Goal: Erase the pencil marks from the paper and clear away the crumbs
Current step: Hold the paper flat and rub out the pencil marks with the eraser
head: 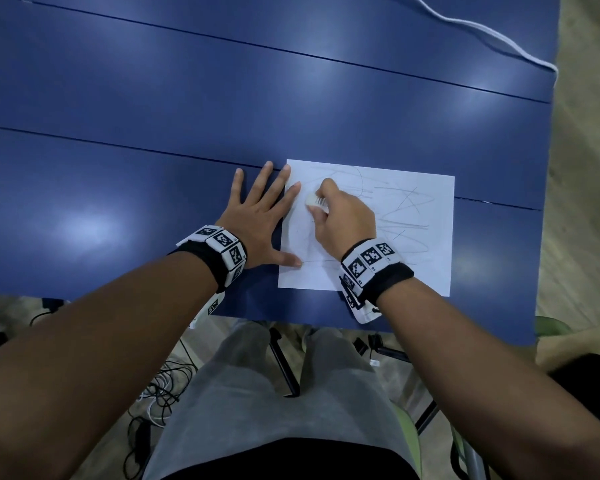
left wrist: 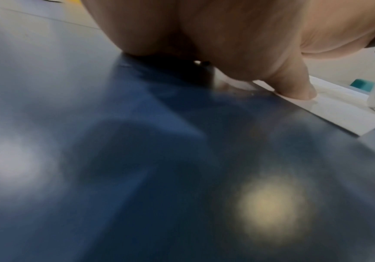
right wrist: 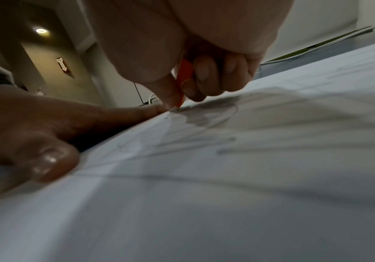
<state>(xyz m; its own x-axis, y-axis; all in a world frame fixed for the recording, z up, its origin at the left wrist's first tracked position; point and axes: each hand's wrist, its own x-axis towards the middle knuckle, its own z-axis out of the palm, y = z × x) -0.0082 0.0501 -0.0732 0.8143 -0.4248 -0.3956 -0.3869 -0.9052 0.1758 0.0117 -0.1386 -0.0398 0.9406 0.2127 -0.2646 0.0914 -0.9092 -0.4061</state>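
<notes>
A white sheet of paper with grey pencil scribbles lies on the blue table near its front edge. My right hand grips a white eraser with an orange sleeve and presses its tip on the paper's upper left part. My left hand lies flat with spread fingers, its index finger and thumb resting on the paper's left edge. In the right wrist view the left thumb pins the sheet. No crumbs are distinguishable.
A white cable runs across the table's far right corner. The table's right edge lies just past the paper. Below the front edge are my grey-clad legs, chair parts and floor cables.
</notes>
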